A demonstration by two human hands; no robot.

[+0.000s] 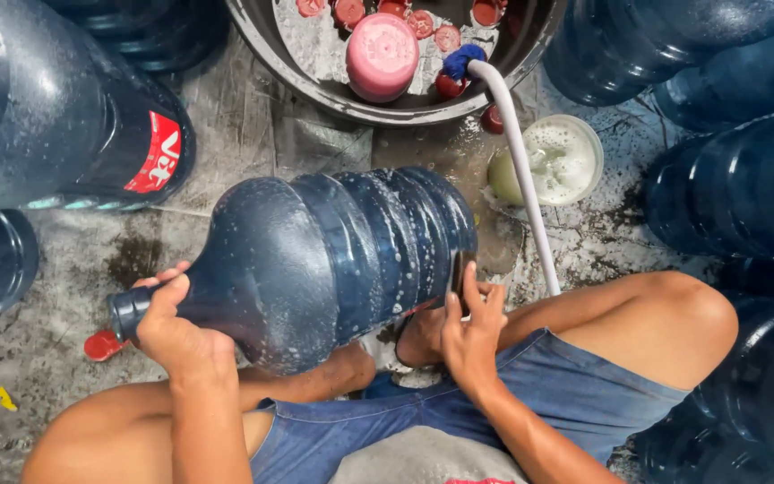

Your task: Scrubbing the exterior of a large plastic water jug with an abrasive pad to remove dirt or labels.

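Jug: wet and soapy, lying sideways across your lap; it may slide off.
Left hand: clenched round the jug's neck.
Right hand: fingers pressed to the base, a weak hold.
Hose: beside the jug; a swing could snag it.

A grey basin holds red caps; a white hose crosses it.
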